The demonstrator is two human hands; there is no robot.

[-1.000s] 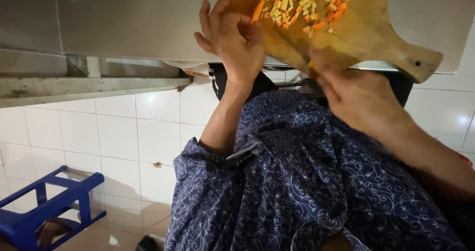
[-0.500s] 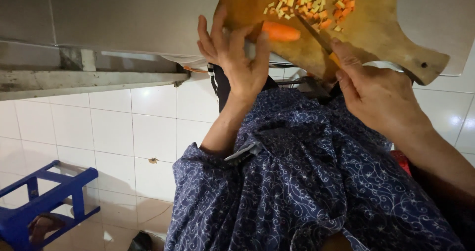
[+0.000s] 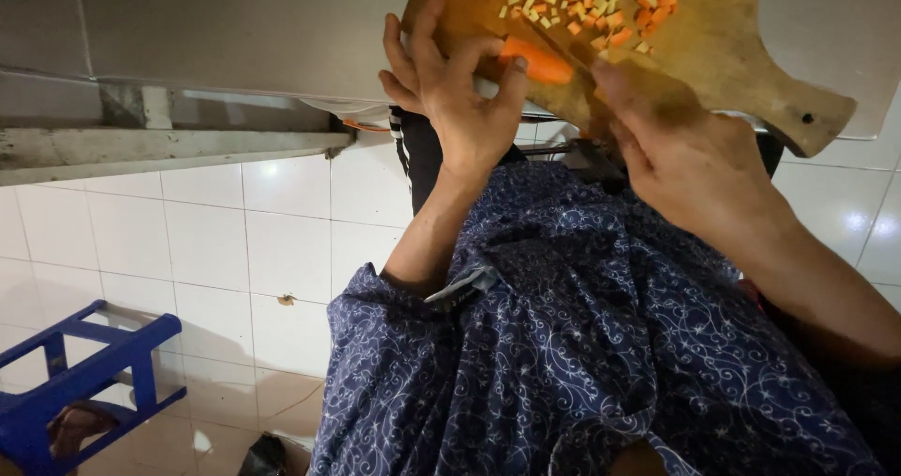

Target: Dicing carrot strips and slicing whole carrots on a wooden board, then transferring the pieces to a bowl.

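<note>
Clearly the work in hand is dicing, and the piece being cut is an orange carrot length (image 3: 537, 60) lying on the wooden cutting board (image 3: 751, 53), just near of the heap of small orange and yellow diced bits (image 3: 601, 2) toward the board's far side. The left hand (image 3: 450, 91) curls over the carrot's left end, fingertips pressed on it and thumb tucked by its near side, so the piece is pinned against the board. The right hand (image 3: 685, 157) is closed around something at the carrot's right end, most likely a knife handle, though the tool is blurred and the blade cannot be made out. To do this well, I judge the left fingertips should stay curled back from the cutting line, the carrot held flat so it cannot roll, and each cut kept even so new pieces match the pile. The board's handle overhangs the steel counter (image 3: 235, 25) at the right, so pressure belongs over the supported part.
</note>
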